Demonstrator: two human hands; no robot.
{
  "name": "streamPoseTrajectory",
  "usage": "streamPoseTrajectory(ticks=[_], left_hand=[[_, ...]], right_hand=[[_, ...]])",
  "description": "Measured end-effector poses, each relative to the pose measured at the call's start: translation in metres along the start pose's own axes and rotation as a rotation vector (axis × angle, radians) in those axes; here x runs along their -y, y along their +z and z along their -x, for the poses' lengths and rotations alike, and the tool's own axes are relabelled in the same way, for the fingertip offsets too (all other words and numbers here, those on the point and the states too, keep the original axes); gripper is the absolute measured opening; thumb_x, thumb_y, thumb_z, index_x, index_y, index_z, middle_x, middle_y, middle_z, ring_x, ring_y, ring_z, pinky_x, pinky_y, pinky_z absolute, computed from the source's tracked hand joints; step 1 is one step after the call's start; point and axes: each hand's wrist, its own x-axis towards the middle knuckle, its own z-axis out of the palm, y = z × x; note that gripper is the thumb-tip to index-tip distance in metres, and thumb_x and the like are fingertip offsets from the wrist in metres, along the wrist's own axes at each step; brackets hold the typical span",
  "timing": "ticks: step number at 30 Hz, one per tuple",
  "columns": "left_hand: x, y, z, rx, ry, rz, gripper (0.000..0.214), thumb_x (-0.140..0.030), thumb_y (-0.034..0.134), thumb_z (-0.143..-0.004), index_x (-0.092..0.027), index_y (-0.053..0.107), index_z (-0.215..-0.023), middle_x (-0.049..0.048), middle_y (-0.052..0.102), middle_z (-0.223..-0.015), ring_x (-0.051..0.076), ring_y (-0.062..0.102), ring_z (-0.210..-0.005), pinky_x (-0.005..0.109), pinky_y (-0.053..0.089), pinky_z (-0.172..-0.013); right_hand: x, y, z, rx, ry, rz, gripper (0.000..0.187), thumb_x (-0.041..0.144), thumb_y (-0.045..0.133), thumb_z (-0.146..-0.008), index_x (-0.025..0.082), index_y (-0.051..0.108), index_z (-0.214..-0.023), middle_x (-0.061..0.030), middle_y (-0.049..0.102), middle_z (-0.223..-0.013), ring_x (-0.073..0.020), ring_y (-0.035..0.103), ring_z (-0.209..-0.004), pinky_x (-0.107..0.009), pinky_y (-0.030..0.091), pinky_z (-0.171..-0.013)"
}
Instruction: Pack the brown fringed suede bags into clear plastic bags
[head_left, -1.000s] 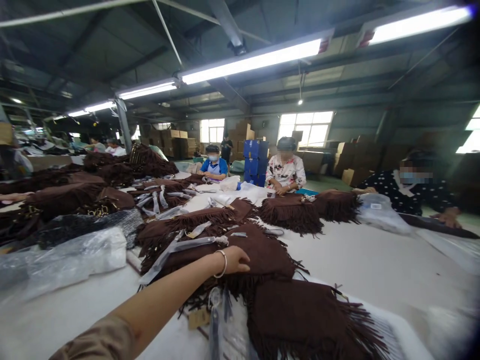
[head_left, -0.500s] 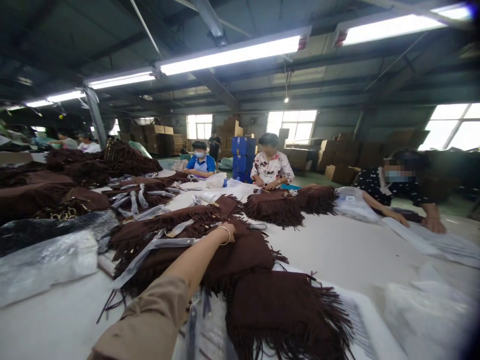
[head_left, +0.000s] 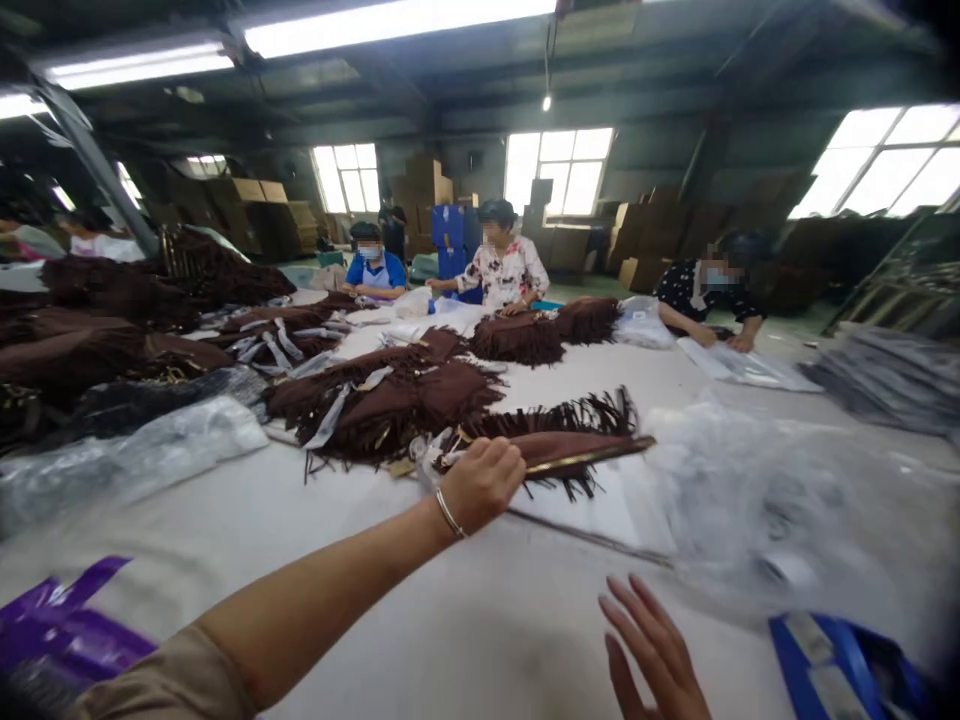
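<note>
My left hand point(head_left: 484, 482), with a thin bracelet at the wrist, is closed on the edge of a brown fringed suede bag point(head_left: 577, 445) and holds it tilted up above the white table point(head_left: 420, 610). The bag's gold zip edge shows along its lower side. My right hand point(head_left: 654, 655) is at the bottom of the view, fingers stretched out and apart, holding nothing. A pile of the same brown fringed bags point(head_left: 390, 400) lies just behind the left hand.
Clear plastic bags point(head_left: 739, 490) lie to the right, more plastic wrap point(head_left: 142, 450) to the left. Purple material point(head_left: 60, 625) sits at the lower left, a blue item point(head_left: 840, 660) at the lower right. Three people work at the far side of the table; cartons stand behind.
My left hand gripped one fringed bag from the pile and pulled it toward me, lifting it. My right hand has come into view. The camera tilted downward.
</note>
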Motion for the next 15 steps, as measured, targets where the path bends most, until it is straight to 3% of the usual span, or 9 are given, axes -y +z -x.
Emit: streamPoseTrajectory(ticks=[4, 6, 7, 10, 12, 15], left_hand=[[-0.15, 0.02, 0.075, 0.159, 0.025, 0.194, 0.017, -0.02, 0.038, -0.093, -0.014, 0.055, -0.094, 0.0069, 0.056, -0.087, 0.019, 0.05, -0.08, 0.034, 0.038, -0.07], [-0.2, 0.026, 0.106, 0.255, -0.045, 0.265, 0.016, -0.02, 0.04, -0.092, -0.014, 0.054, -0.095, 0.0065, 0.055, -0.087, 0.019, 0.05, -0.079, 0.034, 0.039, -0.069], [-0.214, 0.026, 0.118, 0.29, -0.093, 0.292, 0.016, -0.02, 0.04, -0.092, -0.015, 0.054, -0.097, 0.0068, 0.056, -0.09, 0.019, 0.05, -0.082, 0.034, 0.039, -0.07], [-0.216, 0.019, 0.14, 0.329, -0.185, 0.369, 0.02, -0.023, 0.041, -0.093, -0.016, 0.052, -0.109, 0.0075, 0.056, -0.101, 0.02, 0.049, -0.096, 0.036, 0.04, -0.081], [-0.199, 0.009, 0.15, 0.317, -0.213, 0.416, 0.022, -0.022, 0.044, -0.092, -0.017, 0.051, -0.112, 0.0076, 0.056, -0.105, 0.021, 0.049, -0.1, 0.038, 0.039, -0.087], [-0.173, -0.007, 0.173, 0.312, -0.333, 0.495, 0.018, -0.018, 0.05, -0.087, -0.017, 0.056, -0.104, 0.0076, 0.057, -0.103, 0.021, 0.05, -0.099, 0.039, 0.041, -0.088]], right_hand=[[-0.015, -0.006, 0.05, 0.316, -0.138, 0.175, 0.057, 0.022, 0.051, -0.088, 0.029, 0.03, -0.141, -0.0034, 0.043, -0.139, -0.0279, 0.035, -0.13, -0.052, 0.03, -0.107], [-0.019, -0.005, 0.081, 0.443, -0.18, 0.214, 0.057, 0.028, 0.049, -0.09, 0.023, 0.027, -0.143, -0.0058, 0.041, -0.141, -0.0266, 0.035, -0.13, -0.049, 0.031, -0.106], [-0.02, -0.004, 0.094, 0.471, -0.184, 0.224, 0.058, 0.03, 0.048, -0.09, 0.021, 0.026, -0.143, -0.0068, 0.039, -0.142, -0.0264, 0.035, -0.13, -0.048, 0.031, -0.106], [-0.016, 0.0, 0.115, 0.479, -0.117, 0.253, 0.058, 0.025, 0.047, -0.091, 0.019, 0.024, -0.144, -0.0093, 0.034, -0.145, -0.0276, 0.029, -0.133, -0.047, 0.031, -0.105], [-0.009, 0.003, 0.114, 0.495, -0.097, 0.261, 0.057, 0.017, 0.044, -0.09, 0.022, 0.024, -0.144, -0.0081, 0.033, -0.146, -0.0269, 0.03, -0.132, -0.046, 0.031, -0.104], [0.001, 0.005, 0.102, 0.544, -0.09, 0.251, 0.06, 0.006, 0.039, -0.087, 0.027, 0.029, -0.142, -0.0063, 0.042, -0.139, -0.0245, 0.042, -0.122, -0.042, 0.036, -0.099]])
